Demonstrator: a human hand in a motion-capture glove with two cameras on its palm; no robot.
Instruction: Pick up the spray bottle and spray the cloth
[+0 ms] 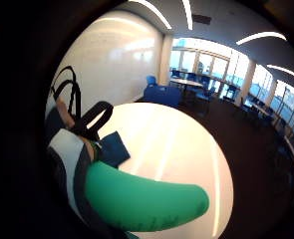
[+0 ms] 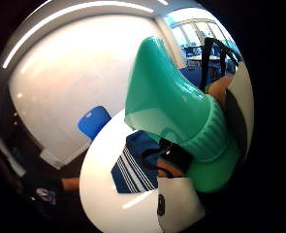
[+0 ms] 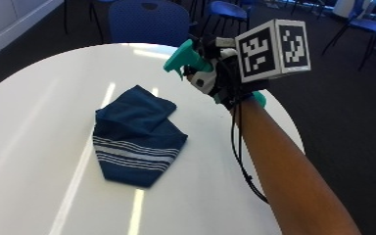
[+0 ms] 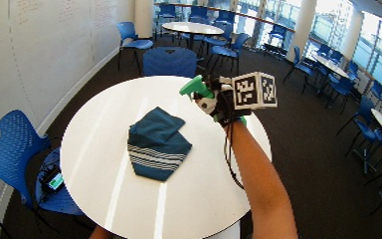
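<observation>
Spray bottle (image 3: pixel 183 58), green head, is gripped in the gloved right hand (image 3: pixel 219 78) above the white table (image 3: pixel 38 117), nozzle facing the folded blue striped cloth (image 3: pixel 136 137) lying apart below; best move probably tilts nozzle down at cloth before squeezing the trigger.

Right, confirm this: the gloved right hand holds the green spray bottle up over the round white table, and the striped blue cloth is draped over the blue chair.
Not quite. The cloth lies on the table, not a chair, as the outside view shows. The right hand does hold the spray bottle above the table.
</observation>
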